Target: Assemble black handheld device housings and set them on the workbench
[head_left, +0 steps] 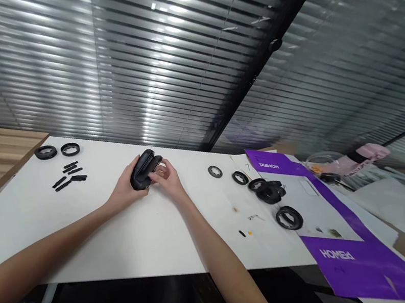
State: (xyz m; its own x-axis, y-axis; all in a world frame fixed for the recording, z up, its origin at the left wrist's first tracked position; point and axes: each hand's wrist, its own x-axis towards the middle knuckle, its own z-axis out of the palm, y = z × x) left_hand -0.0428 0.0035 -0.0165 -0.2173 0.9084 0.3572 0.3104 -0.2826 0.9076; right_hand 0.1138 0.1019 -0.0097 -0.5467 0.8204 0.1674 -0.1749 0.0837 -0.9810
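Note:
Above the white table, my left hand [128, 188] is closed around the left side of a black rounded plastic part [143, 170], which is held tilted. My right hand [168, 179] grips the right side of the same part, where a flat black piece [155, 163] sticks out from it. Whether that piece is separate or joined to the part, I cannot tell. To the left on the table lie several short black strips [71, 178]. Behind them are a black ring [70, 149] and another black ring [46, 152].
On the right lie a flat ring [214, 171], a black ring [240, 178], a heap of black rings [269, 193] and a further ring pair [289, 218]. A purple and white box [333, 248] covers the table's right end. A wooden board [0, 149] stands left; metal blinds [126, 66] rise behind.

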